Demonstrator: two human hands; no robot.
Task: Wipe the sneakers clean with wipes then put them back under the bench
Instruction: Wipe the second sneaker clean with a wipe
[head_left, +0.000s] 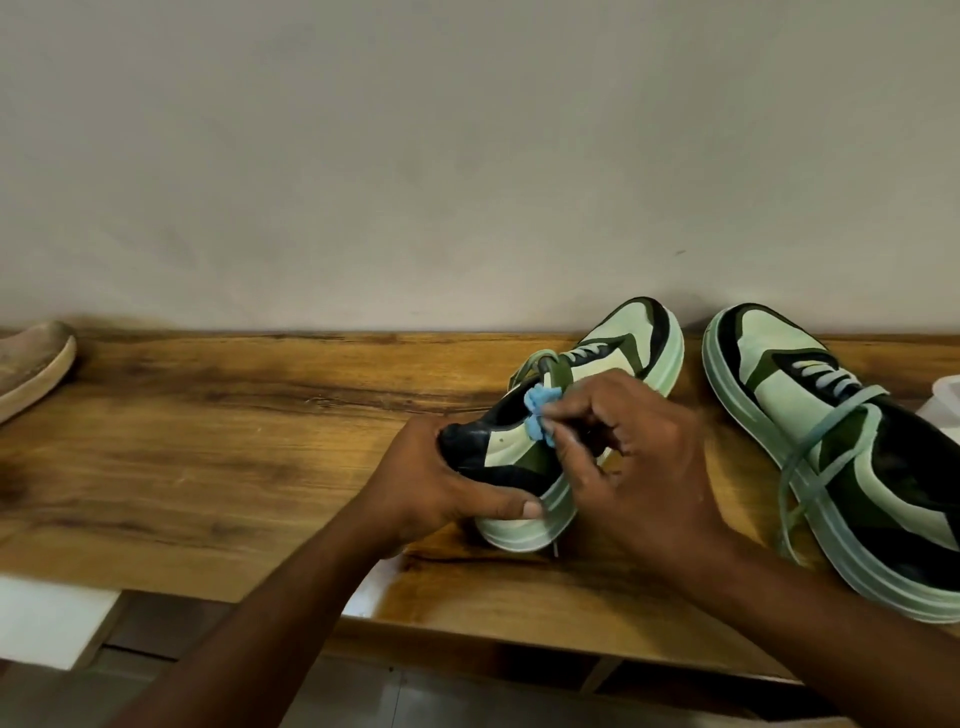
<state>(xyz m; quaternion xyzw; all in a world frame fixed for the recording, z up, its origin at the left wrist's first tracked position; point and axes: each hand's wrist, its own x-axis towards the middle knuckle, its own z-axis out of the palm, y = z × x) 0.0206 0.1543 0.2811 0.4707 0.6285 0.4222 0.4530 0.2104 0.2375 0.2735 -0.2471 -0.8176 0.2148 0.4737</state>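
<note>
Two green, white and black sneakers stand on the wooden bench (208, 441). My left hand (441, 483) grips the heel of the left sneaker (618, 353), thumb along its pale sole. A crumpled blue wipe (540, 415) is pinched in my right hand (634, 457) and pressed against that sneaker's side near the collar. The right sneaker (841, 457) stands beside it, laces loose and hanging over its side, touched by neither hand.
A tan shoe (31, 364) lies at the bench's far left edge. A white container (945, 400) shows at the right edge behind the right sneaker. A wall runs close behind the bench. A white board (47, 618) and floor lie below the bench front.
</note>
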